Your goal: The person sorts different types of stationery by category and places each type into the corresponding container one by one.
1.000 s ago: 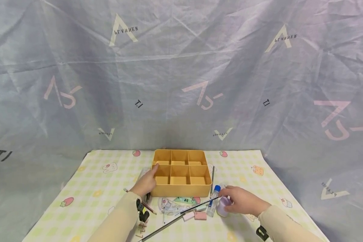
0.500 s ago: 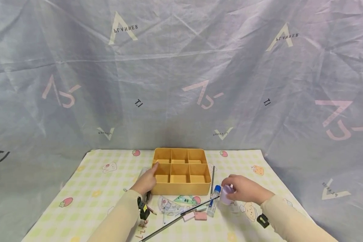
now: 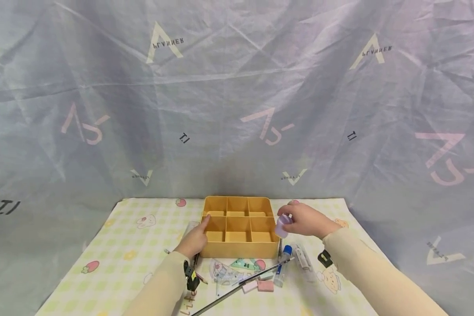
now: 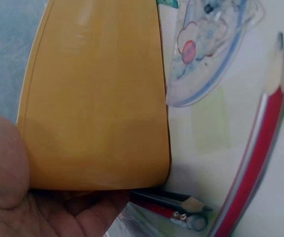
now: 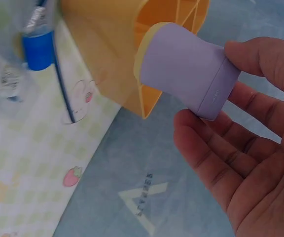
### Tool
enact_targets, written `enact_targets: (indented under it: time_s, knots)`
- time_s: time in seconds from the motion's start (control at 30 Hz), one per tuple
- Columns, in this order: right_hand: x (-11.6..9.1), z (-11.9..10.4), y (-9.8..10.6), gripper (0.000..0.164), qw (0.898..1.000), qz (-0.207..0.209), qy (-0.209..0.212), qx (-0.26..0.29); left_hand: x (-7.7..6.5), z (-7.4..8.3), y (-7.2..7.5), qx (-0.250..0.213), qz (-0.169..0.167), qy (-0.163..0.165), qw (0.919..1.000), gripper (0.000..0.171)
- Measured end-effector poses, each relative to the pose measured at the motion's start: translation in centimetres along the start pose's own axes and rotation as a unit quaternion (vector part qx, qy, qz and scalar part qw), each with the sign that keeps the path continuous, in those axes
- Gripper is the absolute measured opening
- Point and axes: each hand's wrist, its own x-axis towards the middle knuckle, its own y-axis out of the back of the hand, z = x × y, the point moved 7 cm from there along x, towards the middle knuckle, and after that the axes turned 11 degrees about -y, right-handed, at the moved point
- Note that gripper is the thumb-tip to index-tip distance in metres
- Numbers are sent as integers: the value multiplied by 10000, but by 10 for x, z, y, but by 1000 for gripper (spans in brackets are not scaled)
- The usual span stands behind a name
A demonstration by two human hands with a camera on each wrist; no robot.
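Note:
My left hand (image 3: pixel 195 241) grips the left wall of a yellow six-compartment organizer box (image 3: pixel 238 250). The thumb (image 4: pixel 4 163) lies at the rim, with the fingers against the outside of the wall. My right hand (image 3: pixel 306 220) pinches a small lilac flared cylinder (image 5: pixel 186 66) with a yellow rim between thumb and fingertips. It is raised off the table beside the box's right front corner, tilted, its yellow end toward the box. The compartments that show hold nothing visible. Whether the cylinder touches the box cannot be told.
In front of the box lie a transparent protractor (image 4: pixel 206 54), pencils, a pink eraser (image 3: pixel 266 286), a whitish eraser (image 3: pixel 250 287) and a long dark rod (image 3: pixel 217 301). To the right are a blue-capped tube (image 3: pixel 287 250) and a clear packet (image 3: pixel 305 263). A grey curtain (image 3: pixel 237 109) hangs behind.
My right hand has lifted the lilac cylinder off the table and carried it forward and left to the box's right side, uncovering the clear packet. My left hand still holds the box.

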Motion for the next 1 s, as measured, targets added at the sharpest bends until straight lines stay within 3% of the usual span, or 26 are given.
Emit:
enact_targets:
  time_s: [0.2, 0.57, 0.77, 1.0]
  knots:
    - [23, -12, -11, 25, 9999, 18, -144, -28, 2, 1, -1, -62, 53, 3, 10000, 73]
    - [48, -12, -66, 22, 9961, -481, -676, 315, 0, 3, -4, -160, 15, 34, 9999, 73]
    - [51, -10, -85, 19, 9944, -542, -897, 106, -4, 6, -2, -182, 78, 47, 9998, 73]
    - [54, -14, -97, 9, 9968, -216, -654, -402, -5, 5, 1, -182, 125, 133, 9997, 74]
